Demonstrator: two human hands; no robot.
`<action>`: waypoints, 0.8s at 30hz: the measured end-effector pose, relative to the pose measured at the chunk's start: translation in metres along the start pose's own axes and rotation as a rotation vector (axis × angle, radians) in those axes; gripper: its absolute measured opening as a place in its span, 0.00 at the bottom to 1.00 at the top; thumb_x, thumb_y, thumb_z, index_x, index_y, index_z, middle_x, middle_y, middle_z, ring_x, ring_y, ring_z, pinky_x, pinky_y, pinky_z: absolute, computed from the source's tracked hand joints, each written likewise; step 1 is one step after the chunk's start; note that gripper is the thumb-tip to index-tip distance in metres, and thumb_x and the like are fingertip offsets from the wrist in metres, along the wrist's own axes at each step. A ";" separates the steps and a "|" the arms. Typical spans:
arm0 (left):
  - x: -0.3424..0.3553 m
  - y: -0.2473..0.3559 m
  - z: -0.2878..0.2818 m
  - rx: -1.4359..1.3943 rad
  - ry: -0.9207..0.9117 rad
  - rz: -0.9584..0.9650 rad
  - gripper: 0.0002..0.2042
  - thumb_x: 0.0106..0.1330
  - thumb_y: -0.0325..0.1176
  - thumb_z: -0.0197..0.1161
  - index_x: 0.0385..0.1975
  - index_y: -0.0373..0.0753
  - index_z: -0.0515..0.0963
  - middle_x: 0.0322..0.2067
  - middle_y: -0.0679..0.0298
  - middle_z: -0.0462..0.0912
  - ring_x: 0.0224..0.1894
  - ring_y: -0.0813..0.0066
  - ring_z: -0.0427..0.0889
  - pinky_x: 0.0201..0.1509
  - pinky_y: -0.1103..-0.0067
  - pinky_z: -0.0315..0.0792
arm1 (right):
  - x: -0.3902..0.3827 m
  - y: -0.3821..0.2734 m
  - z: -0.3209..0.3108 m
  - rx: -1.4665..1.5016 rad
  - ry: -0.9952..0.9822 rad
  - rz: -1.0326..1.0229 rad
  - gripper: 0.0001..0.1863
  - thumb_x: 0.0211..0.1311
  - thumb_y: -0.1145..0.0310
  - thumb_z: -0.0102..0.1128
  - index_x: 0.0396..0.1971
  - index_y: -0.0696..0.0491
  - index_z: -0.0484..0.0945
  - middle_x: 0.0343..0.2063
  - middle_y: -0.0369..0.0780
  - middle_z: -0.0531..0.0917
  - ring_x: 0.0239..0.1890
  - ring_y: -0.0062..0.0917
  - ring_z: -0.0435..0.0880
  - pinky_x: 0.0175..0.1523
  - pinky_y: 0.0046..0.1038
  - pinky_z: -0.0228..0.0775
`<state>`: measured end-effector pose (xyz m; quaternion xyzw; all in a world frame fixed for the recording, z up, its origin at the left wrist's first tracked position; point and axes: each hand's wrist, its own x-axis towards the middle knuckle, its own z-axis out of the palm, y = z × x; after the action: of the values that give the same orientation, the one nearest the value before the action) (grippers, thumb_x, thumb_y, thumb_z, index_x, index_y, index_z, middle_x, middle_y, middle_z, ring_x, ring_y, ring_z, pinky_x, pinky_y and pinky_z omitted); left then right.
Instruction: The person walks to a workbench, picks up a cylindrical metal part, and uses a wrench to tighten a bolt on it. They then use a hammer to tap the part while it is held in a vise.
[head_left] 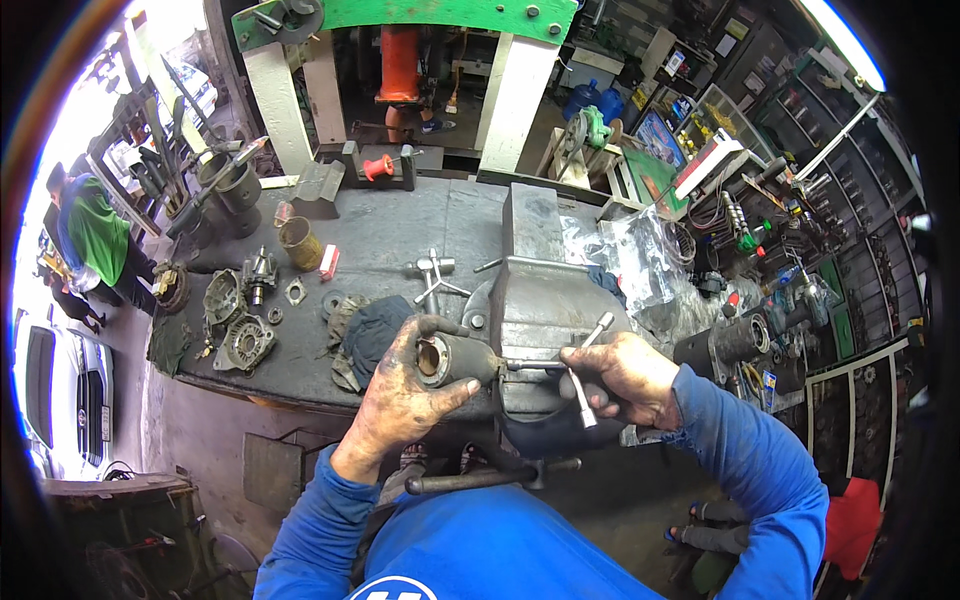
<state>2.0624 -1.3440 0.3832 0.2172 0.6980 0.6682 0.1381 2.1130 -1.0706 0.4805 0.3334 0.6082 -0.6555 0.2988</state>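
Note:
My left hand (395,405) is curved around a dark metal cylindrical housing (478,358), its thumb below and its fingers along the upper side. The housing's open end faces left and shows a brownish inside. In my right hand (630,375) is a three-way socket wrench (535,364). One of its arms reaches left to the housing's side; the other two point up and down past my fingers. Whether its tip is seated on a bolt is too small to tell. Both hands are over a large grey bench vise (555,305), whose handle (470,482) lies across in front of me.
Another three-way wrench (436,283) lies on the dark bench (400,225), near a dark rag (382,335). Housing castings (245,340), a geared shaft (261,275) and a rusty ring (300,243) stand at left. Clear plastic sheeting (640,255) covers the right side. A green-framed press (450,12) stands behind.

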 end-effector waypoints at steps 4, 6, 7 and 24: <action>-0.001 0.002 0.000 0.037 0.014 0.000 0.30 0.60 0.28 0.79 0.60 0.36 0.70 0.52 0.57 0.82 0.57 0.70 0.82 0.63 0.72 0.78 | 0.001 -0.006 -0.003 -0.270 -0.005 -0.052 0.12 0.78 0.64 0.59 0.44 0.59 0.82 0.30 0.44 0.87 0.22 0.24 0.81 0.25 0.29 0.73; -0.001 0.002 0.001 -0.016 0.009 0.021 0.30 0.60 0.27 0.79 0.60 0.36 0.70 0.52 0.57 0.82 0.57 0.71 0.82 0.62 0.72 0.78 | 0.008 -0.017 -0.010 -0.824 -0.063 -0.501 0.10 0.72 0.66 0.62 0.45 0.56 0.82 0.33 0.47 0.86 0.28 0.34 0.84 0.36 0.35 0.78; -0.001 0.001 0.001 0.017 0.014 0.018 0.30 0.60 0.27 0.79 0.60 0.36 0.70 0.52 0.57 0.82 0.56 0.71 0.82 0.62 0.72 0.78 | 0.011 -0.021 -0.012 -1.094 -0.107 -0.738 0.10 0.69 0.66 0.64 0.46 0.55 0.81 0.35 0.49 0.86 0.32 0.39 0.85 0.42 0.39 0.80; 0.002 -0.002 -0.002 0.030 0.005 0.023 0.31 0.57 0.29 0.81 0.59 0.35 0.72 0.51 0.58 0.82 0.56 0.69 0.82 0.61 0.71 0.78 | 0.029 0.057 0.026 -0.937 0.611 -1.320 0.15 0.62 0.75 0.69 0.49 0.57 0.81 0.51 0.52 0.75 0.54 0.49 0.79 0.58 0.39 0.76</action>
<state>2.0596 -1.3448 0.3813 0.2256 0.7056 0.6600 0.1253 2.1390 -1.1004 0.4243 -0.0842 0.9386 -0.2582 -0.2129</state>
